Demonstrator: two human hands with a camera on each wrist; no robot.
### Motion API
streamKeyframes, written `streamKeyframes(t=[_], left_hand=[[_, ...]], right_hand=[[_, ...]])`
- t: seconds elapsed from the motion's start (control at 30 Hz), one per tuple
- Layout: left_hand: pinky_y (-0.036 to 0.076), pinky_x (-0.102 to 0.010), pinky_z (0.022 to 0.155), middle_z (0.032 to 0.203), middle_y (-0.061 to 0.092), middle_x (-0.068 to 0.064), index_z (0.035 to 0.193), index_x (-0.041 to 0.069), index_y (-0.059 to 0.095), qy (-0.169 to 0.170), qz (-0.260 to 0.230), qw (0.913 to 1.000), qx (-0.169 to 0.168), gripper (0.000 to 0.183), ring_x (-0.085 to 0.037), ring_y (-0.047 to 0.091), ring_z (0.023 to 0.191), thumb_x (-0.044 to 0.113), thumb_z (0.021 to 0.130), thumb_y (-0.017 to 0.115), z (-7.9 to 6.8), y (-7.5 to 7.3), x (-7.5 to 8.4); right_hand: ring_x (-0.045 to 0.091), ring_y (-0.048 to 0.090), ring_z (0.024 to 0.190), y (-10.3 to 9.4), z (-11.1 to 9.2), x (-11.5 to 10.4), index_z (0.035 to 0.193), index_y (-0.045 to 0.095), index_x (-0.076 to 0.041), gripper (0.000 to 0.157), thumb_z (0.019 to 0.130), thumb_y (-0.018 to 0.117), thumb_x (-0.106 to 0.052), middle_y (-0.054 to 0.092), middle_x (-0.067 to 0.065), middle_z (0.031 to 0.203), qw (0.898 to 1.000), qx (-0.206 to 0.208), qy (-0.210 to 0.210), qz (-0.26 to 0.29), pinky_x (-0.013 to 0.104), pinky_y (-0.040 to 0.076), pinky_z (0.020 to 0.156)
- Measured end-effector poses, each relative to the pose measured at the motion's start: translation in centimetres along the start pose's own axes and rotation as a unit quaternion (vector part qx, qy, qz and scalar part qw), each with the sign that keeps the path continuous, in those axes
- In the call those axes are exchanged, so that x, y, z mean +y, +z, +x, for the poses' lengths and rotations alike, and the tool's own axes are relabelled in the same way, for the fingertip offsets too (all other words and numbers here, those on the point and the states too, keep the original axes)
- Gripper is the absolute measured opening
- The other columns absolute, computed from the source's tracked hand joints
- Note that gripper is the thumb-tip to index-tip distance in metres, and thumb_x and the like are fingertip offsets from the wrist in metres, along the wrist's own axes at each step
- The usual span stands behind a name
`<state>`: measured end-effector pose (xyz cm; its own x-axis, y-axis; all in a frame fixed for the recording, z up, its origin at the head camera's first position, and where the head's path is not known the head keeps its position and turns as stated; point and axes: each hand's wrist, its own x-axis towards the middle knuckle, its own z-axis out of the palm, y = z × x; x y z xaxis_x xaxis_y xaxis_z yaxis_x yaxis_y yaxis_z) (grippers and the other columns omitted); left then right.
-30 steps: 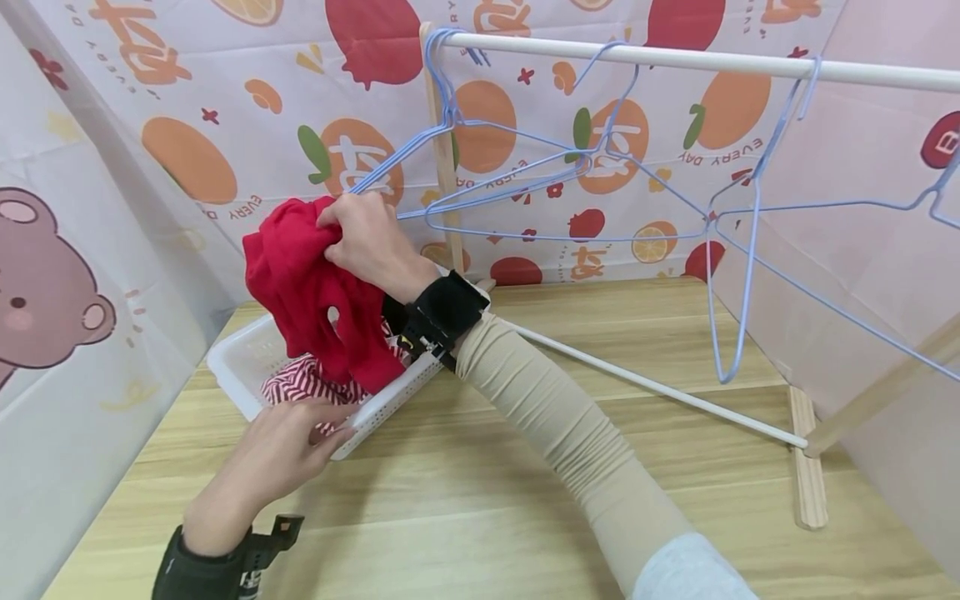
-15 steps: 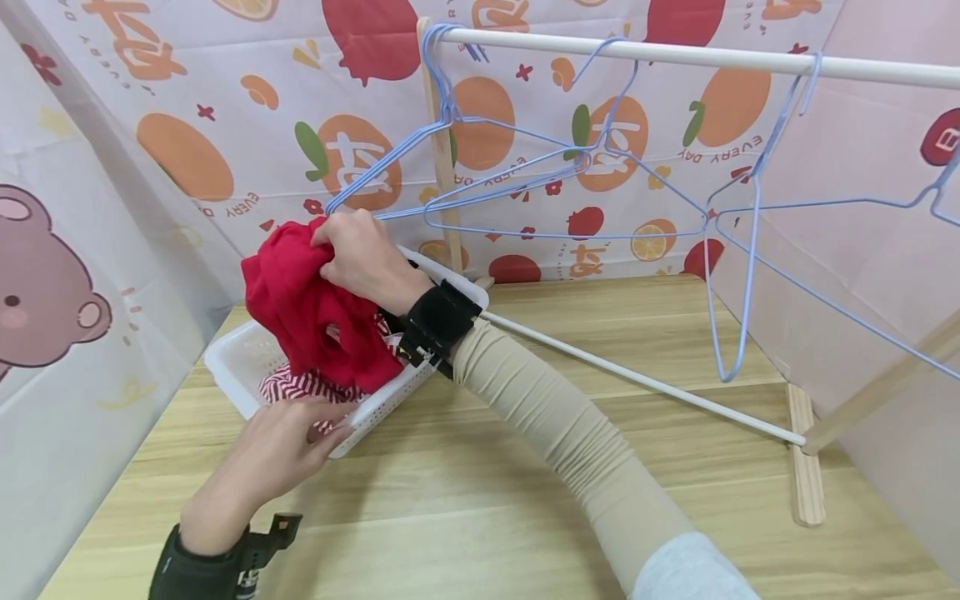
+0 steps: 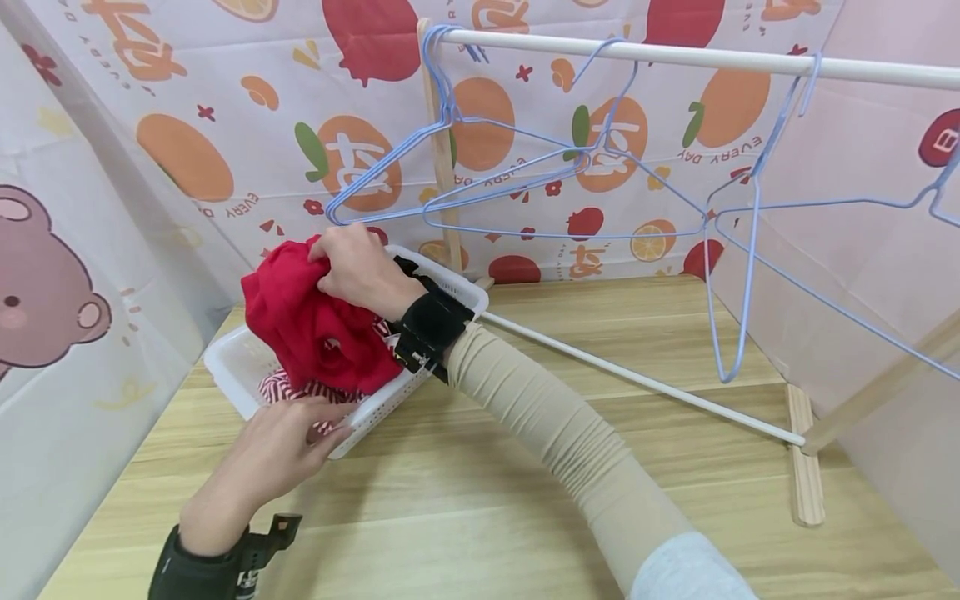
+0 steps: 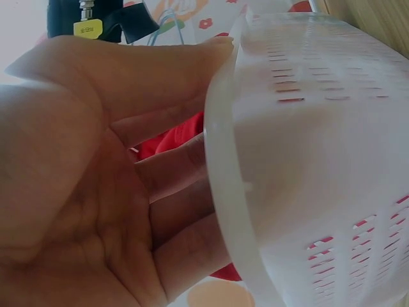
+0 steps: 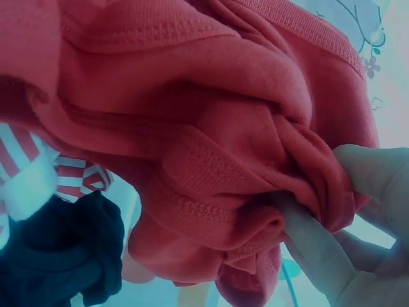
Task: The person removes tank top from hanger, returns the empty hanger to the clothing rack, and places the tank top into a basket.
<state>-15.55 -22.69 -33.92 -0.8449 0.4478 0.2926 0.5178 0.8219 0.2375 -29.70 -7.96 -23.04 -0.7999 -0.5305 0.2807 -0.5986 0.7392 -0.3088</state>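
Note:
My right hand (image 3: 360, 262) pinches a bunched red garment (image 3: 300, 312) by its upper part, thumb and fingers closed on the knit. In the right wrist view the red garment (image 5: 211, 128) hangs in folds with stitched hems; its exact kind is hidden by the folding. The cloth sits low over a white plastic basket (image 3: 228, 358) and overlaps its near rim. My left hand (image 3: 281, 442) holds the near corner of that basket, thumb outside and fingers inside the rim, as the left wrist view shows on the basket wall (image 4: 307, 160). Red-and-white striped cloth (image 3: 277, 387) lies beneath the red garment.
Dark cloth (image 5: 64, 246) also lies in the basket. Behind stands a rack with a white rail (image 3: 675, 57), several blue wire hangers (image 3: 390, 158), a lower white bar (image 3: 645, 379) and a wooden foot (image 3: 808, 467). Printed curtains surround the wooden tabletop (image 3: 480, 500).
My right hand has come down with the red garment, which now sits lower and more bunched in the basket. The hangers behind show more fully. My left hand keeps its hold on the rim.

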Motion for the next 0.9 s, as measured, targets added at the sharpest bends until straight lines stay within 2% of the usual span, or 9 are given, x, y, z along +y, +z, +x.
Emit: streamKeyframes(t=[0.17,0.37,0.57,0.9], left_hand=[[0.042,-0.024,0.054,0.071,0.07,0.01,0.106,0.014,0.083,-0.003,0.0,1.0,-0.004,0.021,0.002,0.054,0.06,0.016,0.085,0.084,0.0,0.0,0.0],[0.039,-0.023,0.053,0.066,0.064,0.012,0.107,0.014,0.082,-0.005,0.003,1.0,-0.007,0.021,0.003,0.05,0.058,0.016,0.085,0.083,0.1,0.0,0.1],[0.038,-0.022,0.053,0.064,0.059,0.013,0.108,0.014,0.082,-0.016,-0.003,0.9997,-0.017,0.023,0.001,0.046,0.058,0.016,0.085,0.084,0.2,-0.1,0.2],[0.041,-0.022,0.055,0.069,0.065,0.011,0.106,0.013,0.082,-0.014,-0.002,0.9998,-0.015,0.023,0.0,0.05,0.06,0.016,0.084,0.085,0.2,-0.1,0.1]], right_hand=[[0.004,0.058,0.107,0.7,0.2,0.1,0.128,0.075,-0.021,0.031,0.098,0.068,-0.017,0.072,-0.003,0.123,1.0,-0.002,0.002,-0.001,0.012,0.051,0.081],[0.005,0.062,0.105,1.2,0.5,-0.1,0.129,0.074,-0.021,0.032,0.097,0.069,-0.017,0.073,-0.004,0.122,1.0,-0.015,0.015,0.02,0.013,0.053,0.085],[0.004,0.059,0.103,1.8,0.7,-0.2,0.13,0.073,-0.022,0.033,0.097,0.069,-0.017,0.073,-0.005,0.12,0.999,-0.02,0.018,0.027,0.014,0.053,0.085],[0.005,0.06,0.095,2.7,0.9,-0.3,0.125,0.077,-0.021,0.029,0.096,0.071,-0.018,0.076,-0.006,0.112,0.999,-0.022,0.017,0.023,0.013,0.052,0.081]])
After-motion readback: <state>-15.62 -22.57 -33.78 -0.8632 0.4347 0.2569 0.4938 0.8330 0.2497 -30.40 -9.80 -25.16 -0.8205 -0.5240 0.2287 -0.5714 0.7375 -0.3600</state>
